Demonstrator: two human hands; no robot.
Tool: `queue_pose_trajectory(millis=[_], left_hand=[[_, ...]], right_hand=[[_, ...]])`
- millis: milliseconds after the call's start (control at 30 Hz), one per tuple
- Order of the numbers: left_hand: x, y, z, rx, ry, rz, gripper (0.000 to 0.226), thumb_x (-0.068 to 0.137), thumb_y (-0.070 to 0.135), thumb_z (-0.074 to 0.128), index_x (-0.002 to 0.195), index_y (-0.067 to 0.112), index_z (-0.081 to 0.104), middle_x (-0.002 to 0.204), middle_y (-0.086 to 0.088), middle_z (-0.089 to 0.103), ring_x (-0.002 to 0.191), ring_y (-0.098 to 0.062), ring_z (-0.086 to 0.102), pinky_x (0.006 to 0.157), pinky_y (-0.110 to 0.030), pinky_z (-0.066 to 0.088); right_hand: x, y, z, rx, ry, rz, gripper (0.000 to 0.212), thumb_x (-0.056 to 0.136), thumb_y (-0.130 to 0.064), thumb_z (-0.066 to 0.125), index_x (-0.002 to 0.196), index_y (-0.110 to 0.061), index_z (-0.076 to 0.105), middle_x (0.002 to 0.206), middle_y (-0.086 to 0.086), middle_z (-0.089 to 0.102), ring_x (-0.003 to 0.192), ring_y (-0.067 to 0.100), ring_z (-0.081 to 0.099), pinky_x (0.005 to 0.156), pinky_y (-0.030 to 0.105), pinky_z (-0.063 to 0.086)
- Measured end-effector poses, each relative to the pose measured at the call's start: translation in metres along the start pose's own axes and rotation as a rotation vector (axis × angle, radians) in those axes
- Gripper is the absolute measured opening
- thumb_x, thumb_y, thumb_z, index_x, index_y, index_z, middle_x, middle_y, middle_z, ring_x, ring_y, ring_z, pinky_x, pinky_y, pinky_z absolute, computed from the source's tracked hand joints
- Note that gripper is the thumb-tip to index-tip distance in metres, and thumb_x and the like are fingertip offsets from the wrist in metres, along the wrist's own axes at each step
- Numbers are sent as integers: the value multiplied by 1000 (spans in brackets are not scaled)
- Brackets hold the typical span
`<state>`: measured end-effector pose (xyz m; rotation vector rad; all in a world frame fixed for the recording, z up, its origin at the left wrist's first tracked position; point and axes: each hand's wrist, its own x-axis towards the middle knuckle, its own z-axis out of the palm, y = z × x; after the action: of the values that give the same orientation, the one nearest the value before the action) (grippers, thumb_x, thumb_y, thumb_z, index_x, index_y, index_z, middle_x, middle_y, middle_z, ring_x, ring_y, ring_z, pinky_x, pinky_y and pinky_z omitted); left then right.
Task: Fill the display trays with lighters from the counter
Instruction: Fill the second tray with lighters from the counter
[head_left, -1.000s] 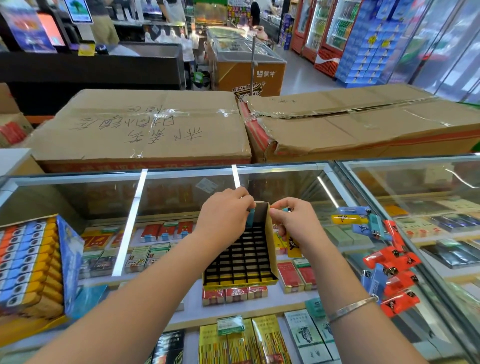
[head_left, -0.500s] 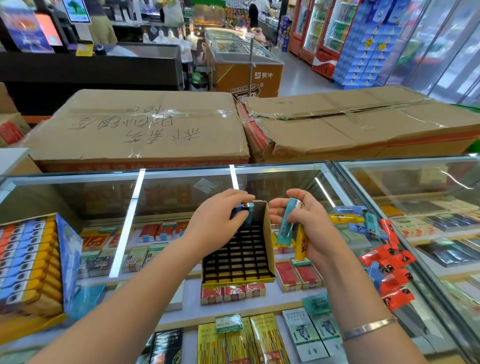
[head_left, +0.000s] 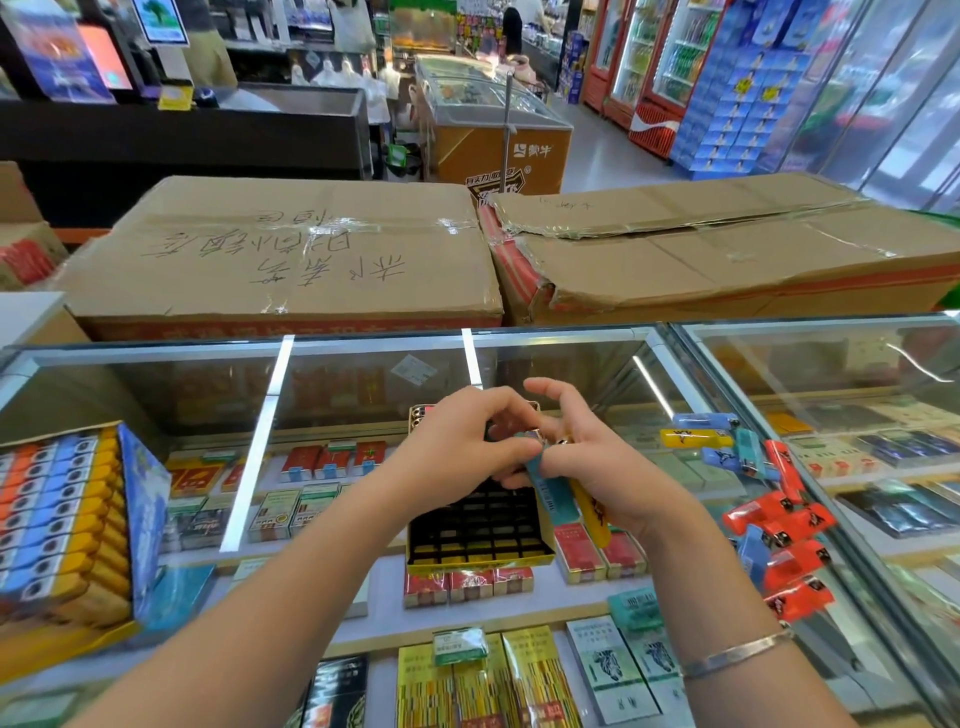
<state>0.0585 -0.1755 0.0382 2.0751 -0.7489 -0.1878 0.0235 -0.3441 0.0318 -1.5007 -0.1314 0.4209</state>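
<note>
We are seeing the gridded tray (head_left: 475, 530) lying on the glass counter (head_left: 332, 395), full tray (head_left: 62, 525) left, loose lighters (head_left: 774, 519) right.

I stand behind a glass counter (head_left: 675, 338) in a shop. Two big taped cardboard boxes (head_left: 291, 249) sit just beyond it. Farther off stand a chest freezer (head_left: 493, 130), lit drink fridges (head_left: 654, 67) and a grey floor (head_left: 608, 156).

Your hands (head_left: 524, 447) cover the far rows of the display tray (head_left: 475, 530) — and the full tray (head_left: 62, 525) runs off the left edge.
</note>
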Motion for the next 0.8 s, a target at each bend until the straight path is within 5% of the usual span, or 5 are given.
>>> queue_pose_trajectory(millis=[233, 433, 700, 800], left_hand=[[1, -7, -7, -50, 129, -75, 10, 85, 31, 62, 83, 41, 60, 71, 9, 58, 64, 2, 53, 58, -15, 46], [0, -9, -24, -182, -101, -119, 19, 82, 28, 68, 95, 41, 66, 82, 18, 65, 80, 0, 62, 72, -11, 49], [5, -8, -17, 213, 120, -9, 17, 85, 32, 64, 102, 29, 66, 85, 18, 58, 79, 1, 55, 70, -19, 49], [7, -11, -15, 350, 150, 15, 20, 86, 32, 63, 106, 29, 62, 84, 20, 58, 75, 3, 51, 64, -11, 40]], right_hand=[[-1, -3, -8, -130, 77, 41, 36, 81, 6, 47, 111, -13, 51, 98, 10, 65, 87, 24, 70, 75, 30, 57], [3, 3, -9, -3, 170, 82, 21, 80, 8, 46, 89, -10, 52, 85, 11, 59, 65, 22, 62, 58, 31, 49], [20, 12, -15, 51, 706, 44, 22, 80, 8, 50, 87, -12, 56, 84, 12, 56, 74, 22, 60, 69, 35, 55], [22, 17, -19, 67, 758, 92, 20, 81, 7, 51, 90, -11, 57, 82, 11, 57, 73, 21, 59, 68, 33, 52]])
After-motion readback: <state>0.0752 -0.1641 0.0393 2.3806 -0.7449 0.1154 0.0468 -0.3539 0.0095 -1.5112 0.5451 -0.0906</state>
